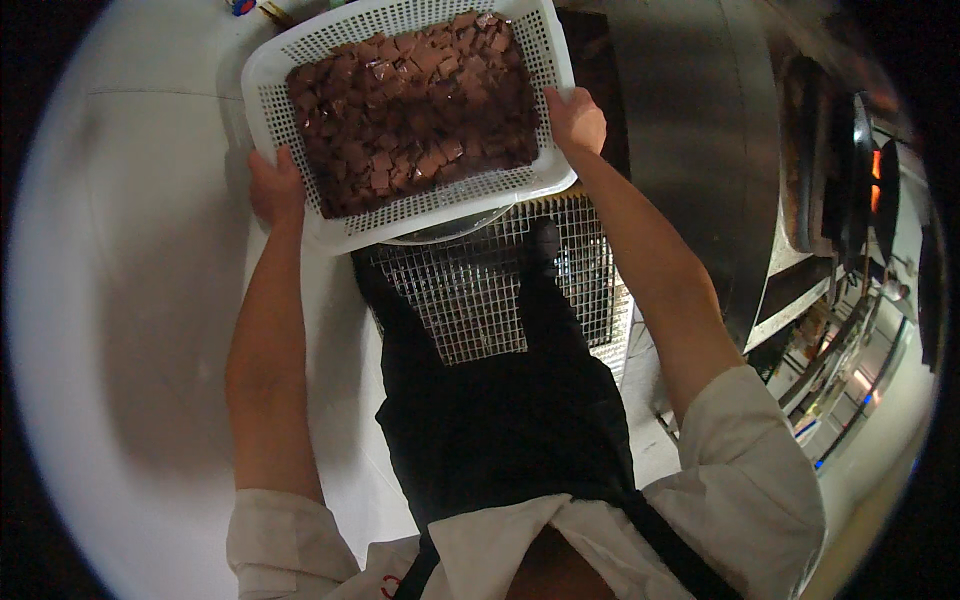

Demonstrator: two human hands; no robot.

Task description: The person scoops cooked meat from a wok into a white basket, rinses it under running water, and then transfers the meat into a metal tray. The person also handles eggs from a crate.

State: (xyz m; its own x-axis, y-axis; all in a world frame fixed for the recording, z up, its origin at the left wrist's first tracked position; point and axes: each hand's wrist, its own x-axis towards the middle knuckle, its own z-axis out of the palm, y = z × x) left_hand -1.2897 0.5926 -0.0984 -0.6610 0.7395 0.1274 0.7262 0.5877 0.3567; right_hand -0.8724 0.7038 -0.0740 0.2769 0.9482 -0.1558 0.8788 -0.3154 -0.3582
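A white perforated plastic basket (416, 214) is held out in front of me, tilted a little in the view. Many dark reddish-brown flat square pieces (420, 112) fill its lower part; the picture does not settle what they are. At its left side, my left hand (277, 187) grips the rim with the thumb on the inner side. My right hand (577, 120) is closed on the right rim, thumb also on top. Most of the fingers are hidden beneath the rim. Below the basket shows the edge of a round, shiny container (457, 231).
A metal floor grate (480, 300) lies under my feet. On the left runs a pale wall (165, 225). To the right stand a stainless steel panel (690, 150) and a cooking station with dark pans (855, 180) and an orange glow.
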